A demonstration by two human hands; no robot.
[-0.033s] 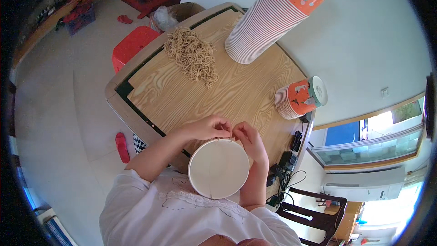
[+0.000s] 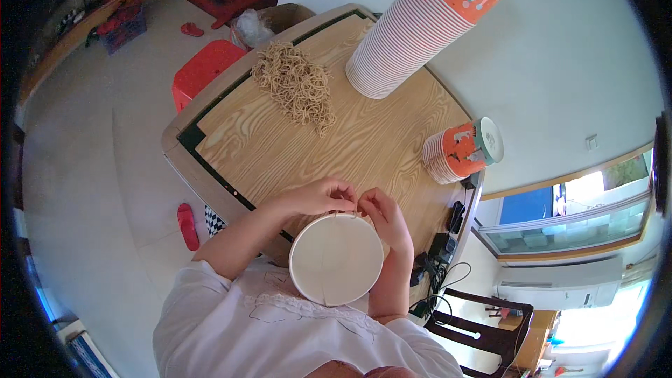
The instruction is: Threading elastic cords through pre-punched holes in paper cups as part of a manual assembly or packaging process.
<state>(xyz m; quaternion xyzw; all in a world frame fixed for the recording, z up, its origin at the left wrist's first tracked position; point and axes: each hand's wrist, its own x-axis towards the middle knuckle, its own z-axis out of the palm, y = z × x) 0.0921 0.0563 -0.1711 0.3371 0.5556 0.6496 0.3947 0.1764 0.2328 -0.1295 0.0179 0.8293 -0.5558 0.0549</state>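
A white-lined paper bucket (image 2: 336, 260) stands against my front at the near side of the table, its open mouth facing up. At its far rim, my left hand (image 2: 327, 194) is closed in a pinch, fingertips bent together. My right hand (image 2: 383, 211) pinches close beside it, the two sets of fingertips almost meeting. Short bits of thin tan cord (image 2: 355, 213) show at the rim under the fingers; the rest is hidden by them. Farther off on the wooden table lies a loose heap of tan cord pieces (image 2: 297, 87).
A tall leaning stack of nested paper buckets (image 2: 413, 31) rises at the far side by the wall. To the right sits a shorter stack (image 2: 458, 152), orange and green. Black adapters and cables (image 2: 439, 255) crowd the right edge. A red stool (image 2: 206, 70) stands left of the table.
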